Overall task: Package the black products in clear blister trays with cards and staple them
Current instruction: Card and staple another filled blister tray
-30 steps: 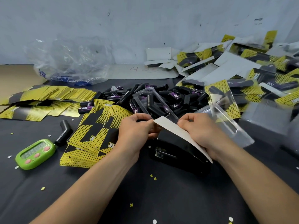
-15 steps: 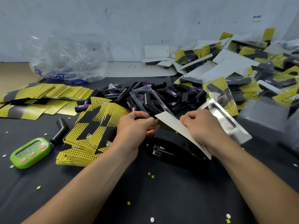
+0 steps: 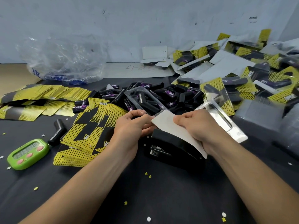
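My left hand [image 3: 133, 125] pinches the near edge of a clear blister tray [image 3: 142, 101] that holds a black product and leans up over the pile. My right hand [image 3: 199, 126] grips a card [image 3: 171, 128], its white back up, lying slanted over a black stapler [image 3: 174, 147]. The card's top corner meets the tray between my two hands. A pile of loose black products [image 3: 163, 96] lies just behind. A stack of yellow-and-black cards [image 3: 90, 131] sits left of my left hand.
A green timer [image 3: 27, 153] and one loose black product [image 3: 57, 132] lie at the left. More yellow cards [image 3: 40, 97] spread at far left, behind them a crumpled plastic bag [image 3: 64, 60]. Finished packs [image 3: 242, 75] heap at the right, with empty clear trays [image 3: 221, 117] beside my right hand.
Both hands have stayed over the stapler with the card and tray. The card's top corner has come closer to my left hand's fingers and the tray edge.
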